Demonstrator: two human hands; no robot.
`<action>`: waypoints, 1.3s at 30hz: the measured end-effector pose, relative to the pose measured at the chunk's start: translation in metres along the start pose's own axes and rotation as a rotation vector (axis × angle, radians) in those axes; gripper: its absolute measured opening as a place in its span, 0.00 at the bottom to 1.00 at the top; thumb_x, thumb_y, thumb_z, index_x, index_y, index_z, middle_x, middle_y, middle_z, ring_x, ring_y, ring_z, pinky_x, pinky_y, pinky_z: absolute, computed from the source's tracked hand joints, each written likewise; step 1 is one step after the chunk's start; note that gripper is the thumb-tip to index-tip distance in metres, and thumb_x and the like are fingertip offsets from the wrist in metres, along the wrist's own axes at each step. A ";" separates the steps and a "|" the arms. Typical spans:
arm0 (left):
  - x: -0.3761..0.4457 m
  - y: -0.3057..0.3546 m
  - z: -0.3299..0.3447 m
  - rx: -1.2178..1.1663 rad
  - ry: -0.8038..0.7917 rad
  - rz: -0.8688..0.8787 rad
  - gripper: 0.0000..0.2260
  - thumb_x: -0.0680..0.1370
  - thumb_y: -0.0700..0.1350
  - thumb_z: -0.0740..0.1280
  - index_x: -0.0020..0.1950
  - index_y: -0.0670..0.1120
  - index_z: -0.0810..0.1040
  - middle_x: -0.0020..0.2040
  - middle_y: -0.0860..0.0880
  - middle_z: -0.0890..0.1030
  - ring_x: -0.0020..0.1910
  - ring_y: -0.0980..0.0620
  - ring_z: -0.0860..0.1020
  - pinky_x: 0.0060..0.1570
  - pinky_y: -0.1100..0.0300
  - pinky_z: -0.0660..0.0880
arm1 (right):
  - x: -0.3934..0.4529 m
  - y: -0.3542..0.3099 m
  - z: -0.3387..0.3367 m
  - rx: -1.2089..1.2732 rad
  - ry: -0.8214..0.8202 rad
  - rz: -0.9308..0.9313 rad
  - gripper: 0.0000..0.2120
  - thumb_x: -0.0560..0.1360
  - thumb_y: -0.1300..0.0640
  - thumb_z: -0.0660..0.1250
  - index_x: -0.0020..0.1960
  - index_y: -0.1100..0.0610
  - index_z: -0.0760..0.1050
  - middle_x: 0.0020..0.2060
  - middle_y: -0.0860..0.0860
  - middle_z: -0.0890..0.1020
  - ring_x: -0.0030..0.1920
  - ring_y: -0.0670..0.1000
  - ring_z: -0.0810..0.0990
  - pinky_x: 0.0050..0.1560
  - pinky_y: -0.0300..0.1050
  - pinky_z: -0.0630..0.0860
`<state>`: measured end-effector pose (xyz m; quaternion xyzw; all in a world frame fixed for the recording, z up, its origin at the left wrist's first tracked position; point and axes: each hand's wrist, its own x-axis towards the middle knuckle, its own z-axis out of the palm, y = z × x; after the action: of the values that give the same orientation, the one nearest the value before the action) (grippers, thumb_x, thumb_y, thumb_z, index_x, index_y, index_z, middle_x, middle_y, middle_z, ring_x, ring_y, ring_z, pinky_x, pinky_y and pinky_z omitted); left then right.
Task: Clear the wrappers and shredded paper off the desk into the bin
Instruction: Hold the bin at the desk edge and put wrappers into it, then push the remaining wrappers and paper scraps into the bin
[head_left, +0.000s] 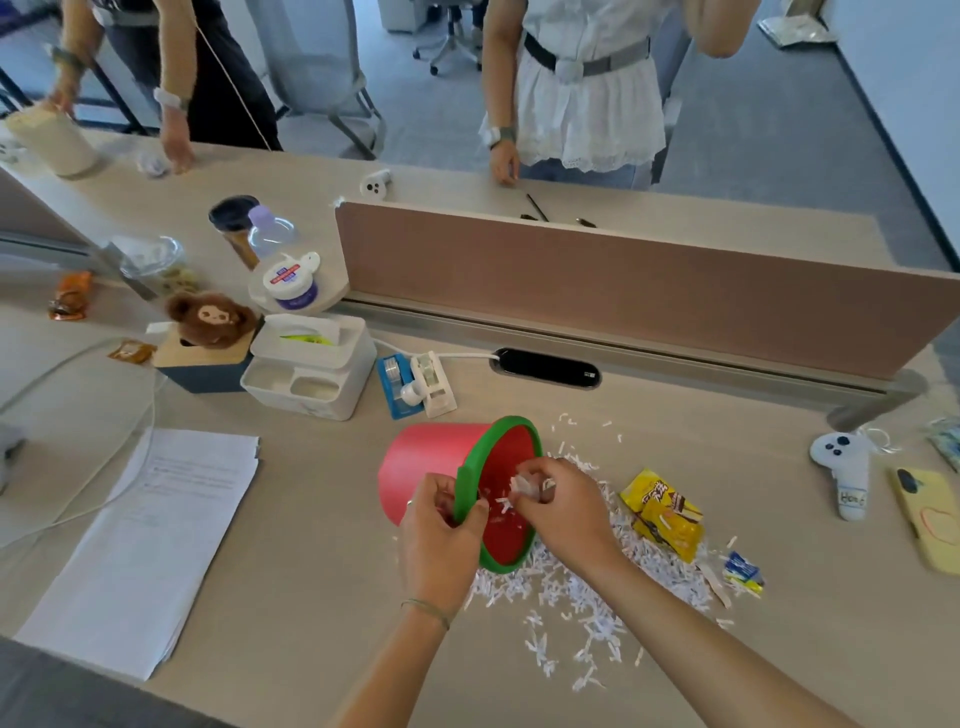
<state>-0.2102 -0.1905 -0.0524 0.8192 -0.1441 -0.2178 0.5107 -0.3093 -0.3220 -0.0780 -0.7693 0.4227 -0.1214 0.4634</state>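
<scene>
A red bin (426, 457) with a green rim lies tipped on its side on the desk, its mouth facing right. My left hand (439, 540) grips the green rim at the near edge. At the bin's mouth my right hand (563, 506) holds a clump of white shredded paper, and a few shreds lie inside the bin. More shredded paper (587, 597) is strewn over the desk below and right of the bin. A yellow snack wrapper (662, 514) lies on the shreds to the right, with a small blue and white wrapper (743, 569) beyond it.
A stack of printed sheets (150, 540) lies to the left. Behind the bin stand a tape dispenser (415, 382), a white organizer (311, 369) and a plush bear. A white controller (844, 473) and a yellow phone (930, 514) sit at right. Two people stand beyond the partition (623, 280).
</scene>
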 end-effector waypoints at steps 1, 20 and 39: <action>0.000 0.000 -0.001 -0.008 -0.002 0.004 0.11 0.74 0.43 0.77 0.41 0.52 0.75 0.33 0.52 0.78 0.32 0.51 0.75 0.40 0.41 0.77 | 0.004 -0.007 0.003 0.016 -0.022 0.007 0.15 0.70 0.49 0.75 0.56 0.47 0.81 0.45 0.43 0.82 0.45 0.44 0.82 0.49 0.48 0.81; -0.029 0.001 0.018 0.118 -0.092 0.050 0.12 0.74 0.44 0.77 0.43 0.51 0.74 0.36 0.49 0.79 0.34 0.50 0.75 0.38 0.48 0.76 | -0.052 0.098 -0.084 -0.462 -0.064 0.349 0.05 0.73 0.55 0.71 0.49 0.48 0.81 0.48 0.50 0.85 0.53 0.57 0.83 0.43 0.43 0.73; -0.027 -0.004 0.030 0.141 -0.072 0.065 0.11 0.73 0.43 0.78 0.43 0.49 0.76 0.36 0.49 0.80 0.34 0.50 0.75 0.37 0.51 0.75 | -0.065 0.174 -0.054 -0.638 -0.101 0.285 0.33 0.70 0.50 0.76 0.72 0.48 0.66 0.67 0.51 0.70 0.67 0.57 0.70 0.57 0.53 0.77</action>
<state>-0.2488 -0.1996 -0.0616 0.8396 -0.2036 -0.2197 0.4531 -0.4739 -0.3427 -0.1772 -0.8136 0.5190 0.1209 0.2324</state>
